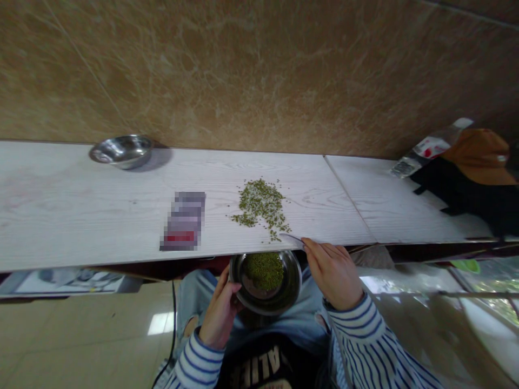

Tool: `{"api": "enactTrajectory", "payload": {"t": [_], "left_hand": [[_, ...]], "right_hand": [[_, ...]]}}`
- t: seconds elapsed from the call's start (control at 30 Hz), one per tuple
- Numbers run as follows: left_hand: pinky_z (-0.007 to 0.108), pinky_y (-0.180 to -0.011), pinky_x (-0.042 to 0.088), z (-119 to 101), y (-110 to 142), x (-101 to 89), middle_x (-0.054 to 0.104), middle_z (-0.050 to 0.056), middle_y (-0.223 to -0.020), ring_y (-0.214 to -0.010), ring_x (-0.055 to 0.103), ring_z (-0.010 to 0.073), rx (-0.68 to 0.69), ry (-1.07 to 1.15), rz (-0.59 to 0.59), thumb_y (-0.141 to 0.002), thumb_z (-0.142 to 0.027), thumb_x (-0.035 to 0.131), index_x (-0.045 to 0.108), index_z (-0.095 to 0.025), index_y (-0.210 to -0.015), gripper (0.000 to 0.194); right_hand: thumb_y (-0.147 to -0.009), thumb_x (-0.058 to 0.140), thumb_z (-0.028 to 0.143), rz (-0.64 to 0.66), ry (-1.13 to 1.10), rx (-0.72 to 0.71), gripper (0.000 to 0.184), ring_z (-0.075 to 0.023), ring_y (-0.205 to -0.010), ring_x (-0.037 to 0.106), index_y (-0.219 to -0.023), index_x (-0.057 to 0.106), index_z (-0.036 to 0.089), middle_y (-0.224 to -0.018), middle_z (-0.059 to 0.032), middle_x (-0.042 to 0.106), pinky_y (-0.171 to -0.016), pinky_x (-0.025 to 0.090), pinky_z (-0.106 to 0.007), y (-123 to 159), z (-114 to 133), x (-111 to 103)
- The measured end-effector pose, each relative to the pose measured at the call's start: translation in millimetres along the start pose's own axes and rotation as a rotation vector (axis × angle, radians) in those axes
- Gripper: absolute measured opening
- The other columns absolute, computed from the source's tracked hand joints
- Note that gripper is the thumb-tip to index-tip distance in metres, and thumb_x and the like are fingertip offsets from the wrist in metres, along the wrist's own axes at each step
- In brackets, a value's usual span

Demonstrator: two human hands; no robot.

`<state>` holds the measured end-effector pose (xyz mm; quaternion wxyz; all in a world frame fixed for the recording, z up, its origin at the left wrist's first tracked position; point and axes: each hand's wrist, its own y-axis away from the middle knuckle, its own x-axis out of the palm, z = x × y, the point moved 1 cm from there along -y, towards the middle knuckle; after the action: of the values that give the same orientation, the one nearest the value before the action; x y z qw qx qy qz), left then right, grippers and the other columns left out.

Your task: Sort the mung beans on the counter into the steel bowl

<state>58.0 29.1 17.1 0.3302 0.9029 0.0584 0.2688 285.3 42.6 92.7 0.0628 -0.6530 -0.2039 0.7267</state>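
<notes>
My left hand (pixel 223 309) grips the rim of a steel bowl (pixel 294 294) just below the table's front edge, above my lap. Small green grains (pixel 263 271), like mung beans, lie inside it. My right hand (pixel 334 270) is closed around a metal spoon (pixel 292 238), seen nearly edge-on, at the table's front edge. The spoon's tip touches or nearly touches the near end of a scattered patch of the same green grains (pixel 261 201) on the tabletop.
The narrow white table (pixel 316 189) runs along a brown marbled wall. A second steel bowl (pixel 121 152) stands at the back left, near a blurred-out flat object (pixel 184 220). Rightward lie a plastic bottle (pixel 432 147), an orange-brown cap (pixel 480 154) and dark cloth (pixel 458 194).
</notes>
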Motion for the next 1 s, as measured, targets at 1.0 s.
{"api": "enactTrajectory", "payload": {"t": [1.0], "left_hand": [[0.028,-0.067,0.047,2.9,-1.6,-5.3,0.065,0.001,-0.109,-0.087,0.059,0.0168,-0.003,-0.017,0.013,-0.071,-0.02,0.057,0.051,-0.031,-0.127,0.057]], "right_hand": [[-0.093,0.044,0.02,0.009,0.017,0.002,0.026,-0.0158,-0.08,0.063,-0.111,0.062,0.016,-0.089,-0.0048,0.071,-0.073,0.037,-0.029,-5.8,3.4,0.1]]}}
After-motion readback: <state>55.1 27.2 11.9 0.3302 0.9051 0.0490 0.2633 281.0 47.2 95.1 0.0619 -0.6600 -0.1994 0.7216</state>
